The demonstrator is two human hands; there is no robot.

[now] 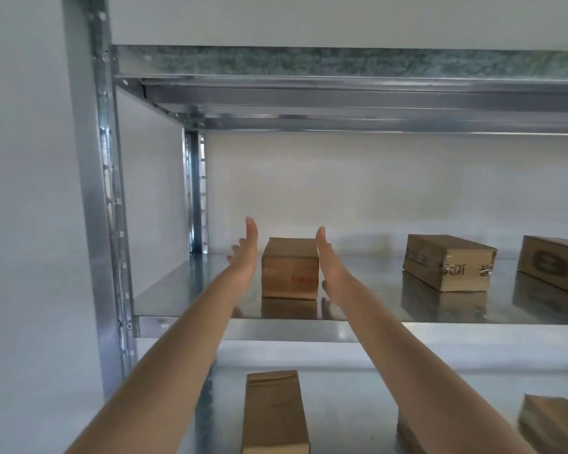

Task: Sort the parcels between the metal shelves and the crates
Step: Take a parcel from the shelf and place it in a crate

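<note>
The cardboard parcel (pixel 289 267), long axis front-to-back by the metal shelf's (pixel 177 290) left edge, lies btw. left hand (pixel 245 253) (fingers spread) & right hand (pixel 330 267) (fingers together).

I see storeroom or parcel depot: galvanized metal shelving (pixel 309 330) with slotted uprights (pixel 104 191), taped cardboard parcels (pixel 448 263) spaced along shelves, bare white walls (pixel 23 158).

Back wall (pixel 374 191) plain white, matte. Side wall (pixel 20 191) at left the same white. Light diffuse and even throughout.
</note>
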